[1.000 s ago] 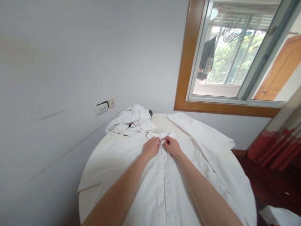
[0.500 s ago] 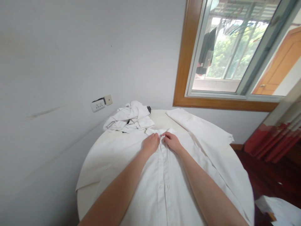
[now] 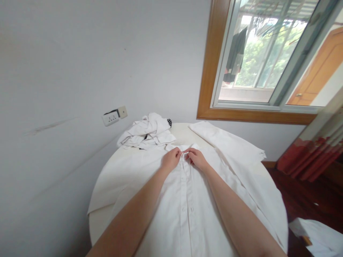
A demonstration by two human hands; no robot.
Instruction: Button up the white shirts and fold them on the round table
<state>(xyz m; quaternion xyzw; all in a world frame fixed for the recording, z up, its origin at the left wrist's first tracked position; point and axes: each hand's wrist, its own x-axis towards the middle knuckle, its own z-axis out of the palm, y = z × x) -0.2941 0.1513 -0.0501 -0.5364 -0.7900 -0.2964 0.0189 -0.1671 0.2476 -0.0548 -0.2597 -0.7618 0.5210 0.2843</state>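
Note:
A white button-up shirt [image 3: 175, 203] lies spread front side up, its collar at the far end and its front edges running down the middle. Both hands meet at the top of the front opening, just below the collar. My left hand [image 3: 172, 158] is closed, pinching the shirt's edge. Right beside it, my right hand [image 3: 196, 158] has thumb and forefinger pressed on the cloth at the same spot, its other fingers curled. Any button between the fingertips is too small to make out.
The round white table [image 3: 179, 130] stands against the wall. A crumpled pile of white clothes [image 3: 150, 130] sits at the back left, and a folded white garment [image 3: 227, 141] at the back right. More white cloth [image 3: 318, 235] shows low on the right.
Both hands stay at the collar and the fingers shift only slightly on the cloth. The shirt lies as before; the whole view has tilted a little.

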